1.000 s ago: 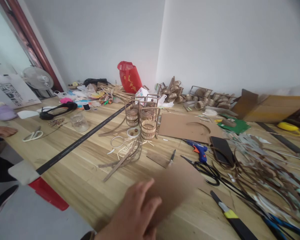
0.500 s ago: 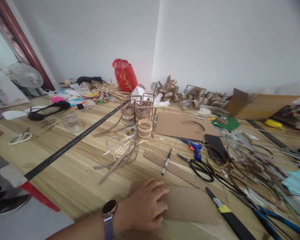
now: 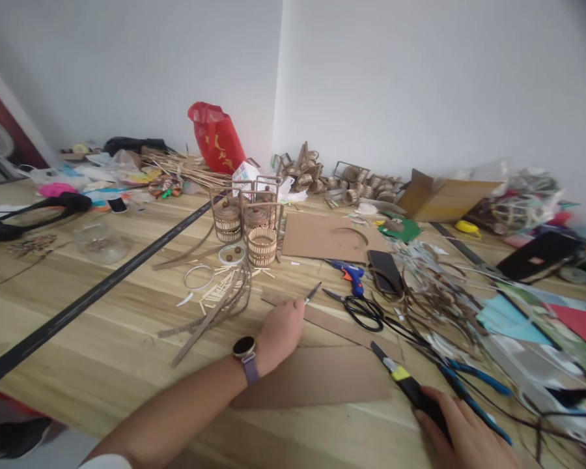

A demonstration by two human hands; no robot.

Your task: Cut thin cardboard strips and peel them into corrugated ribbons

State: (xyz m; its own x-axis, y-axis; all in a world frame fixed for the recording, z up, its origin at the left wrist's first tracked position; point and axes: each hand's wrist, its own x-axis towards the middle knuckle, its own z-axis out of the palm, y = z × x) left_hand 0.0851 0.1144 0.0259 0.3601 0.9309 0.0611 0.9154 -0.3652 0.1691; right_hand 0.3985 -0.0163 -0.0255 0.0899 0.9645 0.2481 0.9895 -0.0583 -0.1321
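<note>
My left hand point(image 3: 282, 332), with a watch on its wrist, is closed around the lower end of a pen point(image 3: 313, 292) over a long cardboard strip point(image 3: 339, 326). At the lower right my right hand point(image 3: 463, 426) grips the black handle of a utility knife point(image 3: 410, 389), whose blade points up and left. Between the hands a flat cardboard piece point(image 3: 322, 376) lies on the table. Black scissors point(image 3: 364, 312) and a blue glue gun point(image 3: 350, 274) lie beyond the pen.
Small slatted baskets point(image 3: 262, 246) stand mid-table beside thin sticks and rings. A cardboard sheet point(image 3: 312, 236), a phone point(image 3: 385, 270) and tangled brown strips point(image 3: 439, 293) lie farther right. Blue-handled pliers point(image 3: 483, 378) lie beside the knife.
My left hand has moved off the flat cardboard and closed on the pen. My right hand has come into view on the knife. The view has turned right.
</note>
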